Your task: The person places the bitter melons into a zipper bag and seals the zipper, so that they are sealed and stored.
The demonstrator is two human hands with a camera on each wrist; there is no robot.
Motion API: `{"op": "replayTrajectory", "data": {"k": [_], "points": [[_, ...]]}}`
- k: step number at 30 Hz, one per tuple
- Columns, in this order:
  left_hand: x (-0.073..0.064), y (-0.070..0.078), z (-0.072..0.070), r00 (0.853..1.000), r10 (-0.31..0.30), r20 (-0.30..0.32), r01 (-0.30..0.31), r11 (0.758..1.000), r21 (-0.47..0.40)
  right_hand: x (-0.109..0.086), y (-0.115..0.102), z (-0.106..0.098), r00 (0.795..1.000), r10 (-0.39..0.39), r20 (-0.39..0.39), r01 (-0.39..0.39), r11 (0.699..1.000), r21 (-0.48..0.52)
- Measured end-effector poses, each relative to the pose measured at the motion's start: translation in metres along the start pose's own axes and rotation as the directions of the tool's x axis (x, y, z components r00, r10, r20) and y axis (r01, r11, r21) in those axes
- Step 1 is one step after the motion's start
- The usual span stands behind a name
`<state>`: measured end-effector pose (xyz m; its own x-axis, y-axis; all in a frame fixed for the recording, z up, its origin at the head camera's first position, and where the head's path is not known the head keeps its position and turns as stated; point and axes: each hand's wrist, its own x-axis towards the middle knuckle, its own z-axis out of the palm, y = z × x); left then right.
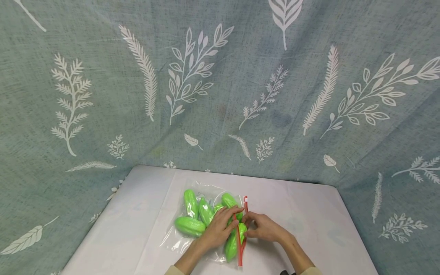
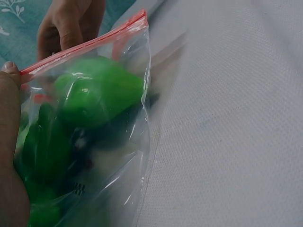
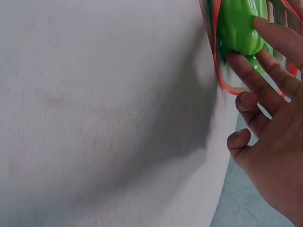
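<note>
A clear zip bag (image 1: 171, 233) with a red zip edge (image 1: 239, 252) lies on the table, several green, cucumber-like vegetables (image 1: 190, 226) inside it. My left hand (image 1: 216, 227) lies over the bag and pinches one side of its red edge, with the thumb on the strip in the left wrist view. At the parted mouth is my right hand (image 1: 262, 227). Its thumb and fingers hold a ribbed green bell pepper (image 3: 241, 23) between the two red strips. The far side of the pepper is hidden in the right wrist view.
A white cloth covers the table (image 1: 154, 206). Behind and beside it hangs a blue-green curtain (image 1: 220, 95) with white leaf patterns. A small dark object (image 1: 284, 272) shows at the bottom edge near the right forearm.
</note>
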<state>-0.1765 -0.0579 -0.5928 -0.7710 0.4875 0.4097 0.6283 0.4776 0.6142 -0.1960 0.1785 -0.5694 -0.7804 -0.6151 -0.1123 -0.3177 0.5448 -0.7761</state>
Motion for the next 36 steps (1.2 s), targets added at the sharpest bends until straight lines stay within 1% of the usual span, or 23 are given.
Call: {"op": "replayTrajectory", "data": {"k": [4, 6, 11, 16, 22, 31, 36], "points": [[0.0, -0.0012, 0.0006, 1.0, 0.004, 0.008, -0.004, 1.0, -0.005, 0.0035, -0.0006, 0.0039, 0.999, -0.032, -0.011, 0.032, 0.999, -0.01], [-0.0001, -0.0015, 0.001, 1.0, 0.011, 0.002, -0.011, 1.0, -0.004, 0.0049, -0.0017, 0.0052, 0.999, -0.039, -0.019, 0.039, 0.999, -0.016], [-0.0003, -0.0009, 0.0003, 1.0, 0.009, -0.002, -0.009, 1.0, -0.01, 0.0077, -0.0053, 0.0067, 0.999, -0.011, -0.043, 0.009, 0.999, -0.032], [-0.0012, -0.0024, 0.0017, 1.0, 0.003, -0.009, -0.003, 1.0, 0.002, 0.0094, -0.0067, 0.0086, 0.999, 0.014, -0.048, -0.015, 1.0, -0.017], [-0.002, -0.0022, 0.0026, 1.0, 0.009, -0.022, -0.009, 1.0, 0.019, 0.0094, -0.0055, 0.0096, 0.999, 0.018, -0.051, -0.018, 1.0, -0.016], [-0.0015, -0.0014, 0.0013, 0.999, 0.02, -0.029, -0.02, 1.0, 0.016, 0.0057, -0.0021, 0.009, 0.998, 0.018, -0.052, -0.019, 1.0, -0.011], [-0.0014, -0.0015, 0.0003, 1.0, -0.005, -0.018, 0.005, 1.0, 0.003, 0.0039, -0.0003, 0.0072, 0.998, 0.026, -0.062, -0.027, 1.0, -0.008]]}}
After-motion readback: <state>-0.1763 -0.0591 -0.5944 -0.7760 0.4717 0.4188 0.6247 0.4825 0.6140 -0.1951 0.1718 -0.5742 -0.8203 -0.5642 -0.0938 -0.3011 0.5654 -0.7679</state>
